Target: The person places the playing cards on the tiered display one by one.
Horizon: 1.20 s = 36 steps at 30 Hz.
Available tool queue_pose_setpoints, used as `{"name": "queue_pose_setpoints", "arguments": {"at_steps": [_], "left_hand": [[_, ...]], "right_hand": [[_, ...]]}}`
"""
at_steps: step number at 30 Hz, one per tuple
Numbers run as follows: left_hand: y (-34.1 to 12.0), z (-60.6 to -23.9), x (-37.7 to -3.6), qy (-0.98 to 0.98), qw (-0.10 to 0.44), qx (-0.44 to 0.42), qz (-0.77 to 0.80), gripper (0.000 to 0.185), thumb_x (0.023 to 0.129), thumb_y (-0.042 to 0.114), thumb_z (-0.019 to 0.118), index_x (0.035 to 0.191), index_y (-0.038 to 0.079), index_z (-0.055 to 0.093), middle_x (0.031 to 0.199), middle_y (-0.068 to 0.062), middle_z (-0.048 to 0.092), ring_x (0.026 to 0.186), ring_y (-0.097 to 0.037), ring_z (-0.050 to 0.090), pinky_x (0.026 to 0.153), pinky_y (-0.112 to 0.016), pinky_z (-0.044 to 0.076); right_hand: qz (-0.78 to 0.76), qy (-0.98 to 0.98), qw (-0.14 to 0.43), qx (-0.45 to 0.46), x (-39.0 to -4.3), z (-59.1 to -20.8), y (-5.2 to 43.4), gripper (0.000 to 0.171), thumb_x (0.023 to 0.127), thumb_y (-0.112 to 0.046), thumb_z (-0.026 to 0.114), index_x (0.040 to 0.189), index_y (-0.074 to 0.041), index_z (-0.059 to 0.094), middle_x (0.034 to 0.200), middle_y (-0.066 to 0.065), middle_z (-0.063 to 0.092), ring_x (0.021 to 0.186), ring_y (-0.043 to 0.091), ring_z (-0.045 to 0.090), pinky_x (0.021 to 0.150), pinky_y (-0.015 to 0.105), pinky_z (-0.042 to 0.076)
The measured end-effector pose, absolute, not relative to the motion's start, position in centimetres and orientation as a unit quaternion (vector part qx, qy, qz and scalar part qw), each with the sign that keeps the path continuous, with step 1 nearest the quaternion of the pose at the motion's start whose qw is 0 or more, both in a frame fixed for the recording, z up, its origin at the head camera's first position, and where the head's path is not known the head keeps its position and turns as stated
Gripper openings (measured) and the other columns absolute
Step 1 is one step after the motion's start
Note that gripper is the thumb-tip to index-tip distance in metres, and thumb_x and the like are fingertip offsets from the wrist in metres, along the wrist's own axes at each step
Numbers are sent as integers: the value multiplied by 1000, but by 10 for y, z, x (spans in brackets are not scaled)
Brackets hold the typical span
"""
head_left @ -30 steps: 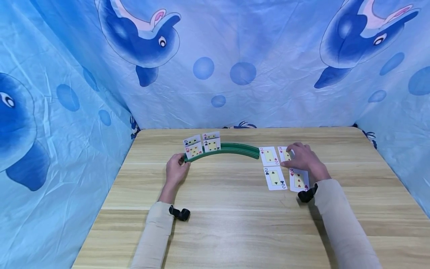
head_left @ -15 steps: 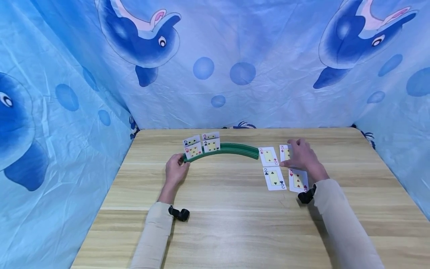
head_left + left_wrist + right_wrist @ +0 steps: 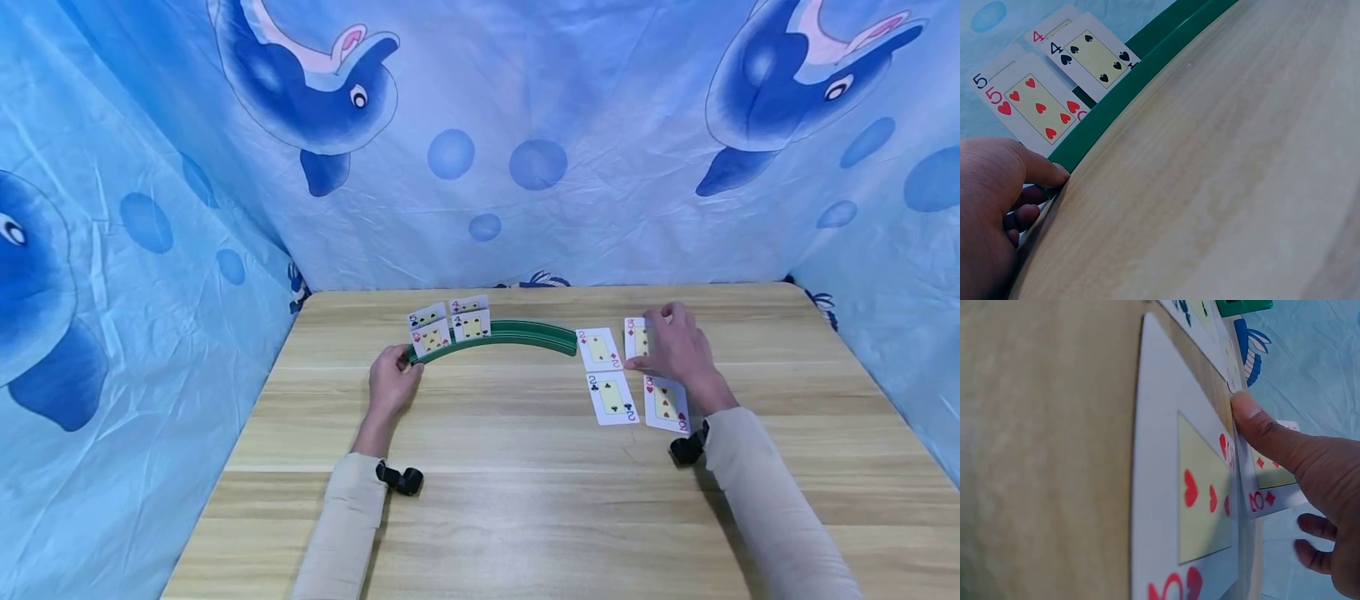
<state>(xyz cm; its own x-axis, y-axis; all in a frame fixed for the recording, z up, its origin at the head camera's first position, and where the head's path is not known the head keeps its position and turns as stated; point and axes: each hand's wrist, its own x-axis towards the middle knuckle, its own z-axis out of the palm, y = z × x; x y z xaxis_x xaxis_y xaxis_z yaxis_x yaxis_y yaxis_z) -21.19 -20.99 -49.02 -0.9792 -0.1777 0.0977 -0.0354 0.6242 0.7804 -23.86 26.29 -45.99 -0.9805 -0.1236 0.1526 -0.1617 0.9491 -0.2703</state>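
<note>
Bright, even light; soft shadows; wide-angle bending; blurred wrist close-ups

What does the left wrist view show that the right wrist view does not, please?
Only the left wrist view shows the left hand touching the green card rack's end, with the 5 of hearts and 4 of spades standing in it. Only the right wrist view shows the right hand on the 3 of diamonds, beside the 3 of hearts. Both show the wooden table.
</note>
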Motion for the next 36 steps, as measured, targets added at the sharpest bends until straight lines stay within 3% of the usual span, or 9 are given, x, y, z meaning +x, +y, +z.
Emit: {"name": "queue_pose_setpoints", "arguments": {"at_steps": [8, 14, 21, 29, 36], "left_hand": [[-209, -490, -214, -898, 89, 56, -427, 43, 87, 7, 69, 128, -3, 62, 113, -20, 63, 97, -30, 57, 86, -39, 48], [-209, -489, -213, -899, 91, 57, -424, 42, 87, 7, 70, 127, -3, 62, 112, -20, 63, 97, -30, 56, 85, -38, 47], [-209, -489, -212, -899, 88, 59, -425, 40, 88, 7, 69, 126, -3, 63, 112, -19, 63, 96, -29, 56, 83, -36, 46], [-210, -489, -213, -900, 90, 57, -422, 41, 88, 7, 69, 127, -3, 63, 112, -19, 63, 96, -29, 56, 83, -35, 45], [-211, -491, -213, -901, 89, 55, -422, 41, 87, 7, 70, 127, -3, 63, 112, -19, 64, 95, -29, 57, 82, -34, 45]], "right_hand": [[158, -982, 76, 64, -236, -456, 264, 79, 76, -34, 87, 139, -8, 46, 135, 29, 45, 105, 44, 53, 75, 53, 50], [192, -974, 89, 86, -234, -453, 269, 60, 88, -22, 76, 138, -4, 48, 138, 28, 51, 110, 46, 58, 82, 57, 50], [249, -960, 72, 111, -232, -442, 281, 30, 99, -12, 59, 128, -3, 58, 117, 24, 65, 95, 38, 65, 76, 50, 51], [277, -952, 51, 120, -230, -433, 287, 28, 99, -11, 59, 124, 2, 62, 110, 25, 68, 91, 33, 64, 73, 36, 49], [295, -946, 59, 121, -228, -425, 285, 26, 100, -12, 59, 121, 2, 64, 107, 23, 68, 89, 30, 61, 71, 30, 47]]}}
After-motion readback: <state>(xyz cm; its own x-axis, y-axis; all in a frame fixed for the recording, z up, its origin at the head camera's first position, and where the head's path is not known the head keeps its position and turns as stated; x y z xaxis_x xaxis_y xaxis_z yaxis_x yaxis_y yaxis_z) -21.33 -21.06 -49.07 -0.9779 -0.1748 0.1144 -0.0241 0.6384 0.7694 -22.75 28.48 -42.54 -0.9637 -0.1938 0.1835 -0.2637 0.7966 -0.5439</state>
